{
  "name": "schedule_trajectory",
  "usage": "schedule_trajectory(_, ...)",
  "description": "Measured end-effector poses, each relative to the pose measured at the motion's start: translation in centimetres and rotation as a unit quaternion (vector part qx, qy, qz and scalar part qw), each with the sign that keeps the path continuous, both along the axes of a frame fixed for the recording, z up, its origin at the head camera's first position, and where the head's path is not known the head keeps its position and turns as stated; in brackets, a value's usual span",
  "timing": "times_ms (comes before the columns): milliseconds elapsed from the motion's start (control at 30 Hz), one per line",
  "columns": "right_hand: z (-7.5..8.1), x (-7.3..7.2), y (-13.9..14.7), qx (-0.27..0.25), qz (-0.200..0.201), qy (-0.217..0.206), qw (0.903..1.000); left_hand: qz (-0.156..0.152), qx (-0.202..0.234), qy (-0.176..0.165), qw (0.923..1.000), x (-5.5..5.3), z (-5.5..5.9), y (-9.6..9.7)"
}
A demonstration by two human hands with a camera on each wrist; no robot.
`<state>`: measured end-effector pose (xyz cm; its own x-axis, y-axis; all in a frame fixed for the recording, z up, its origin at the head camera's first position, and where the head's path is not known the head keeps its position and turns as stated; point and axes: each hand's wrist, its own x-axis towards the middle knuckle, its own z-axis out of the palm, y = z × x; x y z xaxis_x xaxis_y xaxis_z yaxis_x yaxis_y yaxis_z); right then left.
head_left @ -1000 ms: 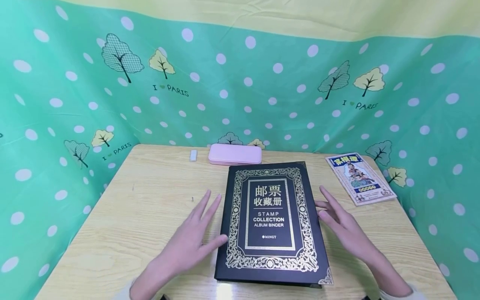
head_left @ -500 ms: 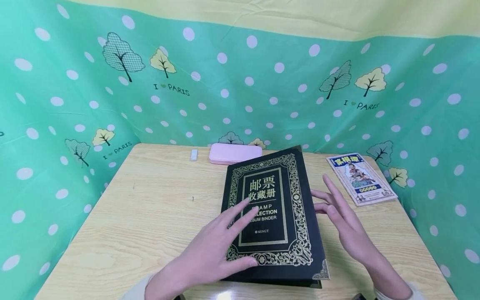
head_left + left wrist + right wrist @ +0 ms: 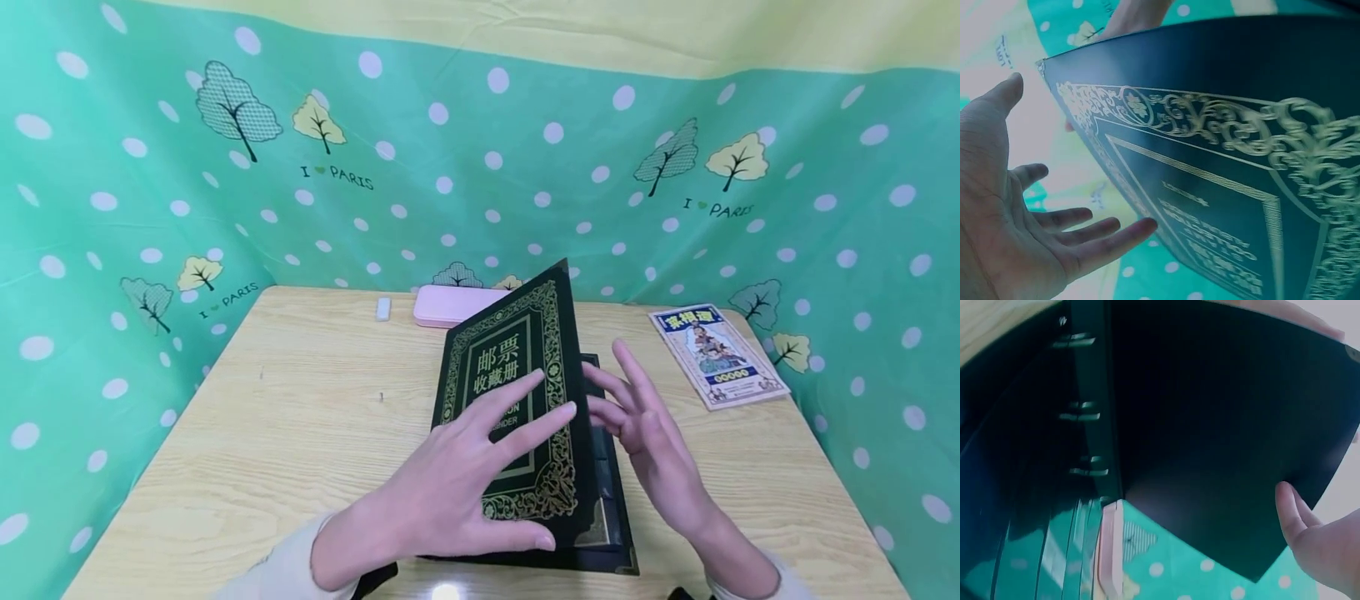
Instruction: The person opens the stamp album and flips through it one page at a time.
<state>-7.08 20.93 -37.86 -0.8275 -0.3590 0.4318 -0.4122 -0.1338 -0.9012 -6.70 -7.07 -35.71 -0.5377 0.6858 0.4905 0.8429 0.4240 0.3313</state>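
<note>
Left hand (image 3: 465,475) is splayed, right hand (image 3: 651,437) loose-fingered, and the tilted-up album cover (image 3: 498,350) partly blocks that pink case (image 3: 452,306).

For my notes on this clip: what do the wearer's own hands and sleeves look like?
Both the left hand and right hand are bare: five-fingered, no gloves or rings visible. The left sleeve and right sleeve are pale, whitish grey. A black piece shows below the left wrist; what it is, I can't tell.
</note>
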Motion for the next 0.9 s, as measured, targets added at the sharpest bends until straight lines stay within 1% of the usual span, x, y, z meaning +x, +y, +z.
schedule_trajectory(133, 0.3, 0.3, -1.2, -0.039, 0.048, 0.020, 0.9979, -0.012, 0.001, -0.001, 0.9999, 0.1, 0.9, 0.2)
schedule_trajectory(267, 0.1, 0.4, -1.8, -0.069, 0.093, 0.011, 0.9932, -0.017, -0.008, 0.019, 0.9997, 0.4, 1.5, 0.0)
schedule_trajectory(433, -0.3, 0.5, -2.1, -0.089, 0.154, 0.012, 0.9840, -0.012, -0.019, 0.039, 0.9990, 0.5, 1.8, -0.6)
schedule_trajectory(533, -0.4, 0.3, -2.3, -0.091, 0.173, 0.017, 0.9805, -0.016, -0.013, 0.053, 0.9984, 0.5, 1.9, -0.8)
schedule_trajectory(633, -0.7, 0.1, -2.3, -0.088, 0.173, 0.022, 0.9807, -0.019, -0.002, 0.059, 0.9981, 0.4, 1.8, -0.9)
schedule_trajectory(733, -1.0, -0.3, -2.0, -0.079, 0.157, 0.031, 0.9839, -0.020, 0.007, 0.061, 0.9979, 0.4, 1.7, -1.0)
schedule_trajectory(800, -1.3, -0.7, -1.8, -0.066, 0.137, 0.040, 0.9876, -0.019, 0.012, 0.061, 0.9979, 0.5, 1.7, -1.1)
schedule_trajectory(900, -2.0, -1.4, -1.2, -0.028, 0.087, 0.036, 0.9952, -0.015, 0.018, 0.049, 0.9985, 0.5, 1.7, -1.5)
